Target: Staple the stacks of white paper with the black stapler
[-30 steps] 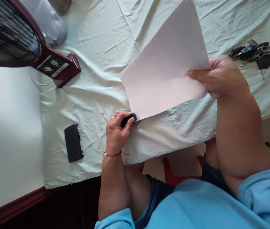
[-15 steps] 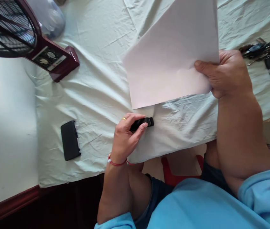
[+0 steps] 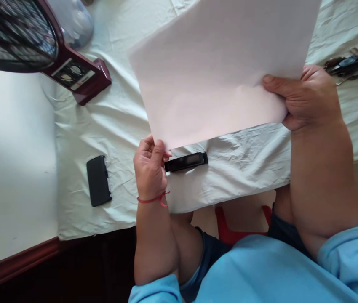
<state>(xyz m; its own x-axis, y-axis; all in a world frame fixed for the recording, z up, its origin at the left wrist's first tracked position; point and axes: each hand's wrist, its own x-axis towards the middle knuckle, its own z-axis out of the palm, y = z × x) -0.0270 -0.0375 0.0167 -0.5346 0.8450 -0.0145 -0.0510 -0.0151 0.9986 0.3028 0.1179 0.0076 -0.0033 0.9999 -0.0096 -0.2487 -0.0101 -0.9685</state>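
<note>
Between my two hands a blank sheet of white paper (image 3: 220, 80) is held above the cloth; whether it is one sheet or more I cannot tell. My right hand (image 3: 308, 99) grips its right side, thumb on top and fingers underneath. My left hand (image 3: 152, 166) pinches the lower left corner, a red string tied round the wrist. Just below the paper's near edge lies a slim black object that looks like a stapler (image 3: 188, 162), close beside my left hand; its left end is partly hidden by that hand.
A pale cloth (image 3: 229, 181) with creases covers the table. A dark red electric swatter (image 3: 87, 82) lies at the upper left, by a clear plastic container (image 3: 78, 23). A black rectangular case (image 3: 98, 181) sits at left. Keys (image 3: 352, 67) lie at the far right.
My left hand has let go of the black stapler-like object, moved left and up, and taken the paper's corner. The paper has swung left and now lies broader across the view.
</note>
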